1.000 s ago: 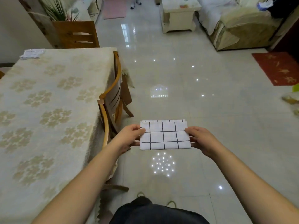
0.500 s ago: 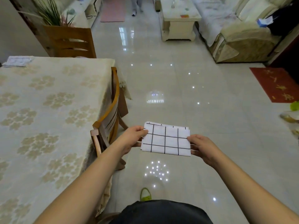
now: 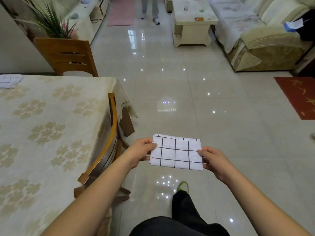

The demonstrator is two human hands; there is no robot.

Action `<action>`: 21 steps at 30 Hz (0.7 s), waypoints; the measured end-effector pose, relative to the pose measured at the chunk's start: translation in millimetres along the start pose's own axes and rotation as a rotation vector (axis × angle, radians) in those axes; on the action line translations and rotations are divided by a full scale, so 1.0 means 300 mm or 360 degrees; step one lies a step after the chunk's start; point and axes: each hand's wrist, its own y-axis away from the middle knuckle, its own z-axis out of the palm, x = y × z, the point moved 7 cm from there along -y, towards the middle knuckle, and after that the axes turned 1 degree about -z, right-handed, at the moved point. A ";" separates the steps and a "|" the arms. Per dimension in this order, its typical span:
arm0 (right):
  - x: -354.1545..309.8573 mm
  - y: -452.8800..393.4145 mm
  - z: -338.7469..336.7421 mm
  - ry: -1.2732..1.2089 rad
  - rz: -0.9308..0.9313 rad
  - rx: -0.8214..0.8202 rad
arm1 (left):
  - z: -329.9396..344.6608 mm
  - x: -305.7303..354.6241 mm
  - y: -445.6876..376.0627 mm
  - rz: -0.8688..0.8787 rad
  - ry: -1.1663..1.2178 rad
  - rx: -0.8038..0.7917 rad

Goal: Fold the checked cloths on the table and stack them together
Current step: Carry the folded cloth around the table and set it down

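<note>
1. Here the folded checked cloth [image 3: 176, 153], white with dark grid lines, is held flat in the air above the tiled floor [image 3: 187, 103], with its layered edges showing along the far side.
2. The left hand [image 3: 140, 153] pinches the cloth's left edge, thumb on top and the fingers curled beneath it.
3. The right hand [image 3: 213, 160] pinches the cloth's right edge the same way, thumb lying on the upper face and fingers tucked under.
4. No brand, label or readable writing shows on the cloth; only the grid pattern is visible.
5. To the left of the left hand, just beside the forearm, a wooden chair [image 3: 105, 150] is pushed in against the bench [image 3: 51, 133], which is covered by a cream flowered tablecloth.
6. Well beyond the left hand, at the bench's far left corner, lies a second checked cloth [image 3: 10, 80], partly cut off by the frame edge.
7. Below the hands, a dark trouser leg and a green shoe [image 3: 183, 186] stand on the floor.
8. Far ahead of the right hand are a cream sofa [image 3: 265, 45] and a pale coffee table [image 3: 192, 26]; a red mat [image 3: 298, 96] lies to the right.
</note>
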 end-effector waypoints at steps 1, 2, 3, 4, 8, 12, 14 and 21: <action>-0.026 -0.056 -0.013 0.0008 -0.0004 -0.0011 | 0.006 0.029 -0.044 -0.0005 -0.0004 0.0017; -0.052 -0.108 -0.025 0.0022 -0.0005 -0.0019 | 0.014 0.058 -0.081 -0.0010 0.0000 0.0022; -0.082 -0.160 -0.036 0.0031 -0.0006 -0.0029 | 0.023 0.091 -0.118 -0.0012 0.0004 0.0033; -0.116 -0.214 -0.047 0.0038 -0.0011 -0.0041 | 0.032 0.127 -0.154 -0.0013 0.0010 0.0051; -0.261 -0.382 -0.075 0.0079 -0.0035 -0.0089 | 0.038 0.257 -0.264 -0.0042 0.0061 0.0179; -0.388 -0.516 -0.064 0.0117 -0.0042 -0.0149 | 0.010 0.345 -0.355 -0.0079 0.0124 0.0283; -0.438 -0.582 -0.044 0.0123 -0.0036 -0.0179 | -0.012 0.378 -0.400 -0.0085 0.0133 0.0319; -0.593 -0.849 0.082 0.0202 0.0013 -0.0250 | -0.169 0.462 -0.621 -0.0105 0.0222 0.0324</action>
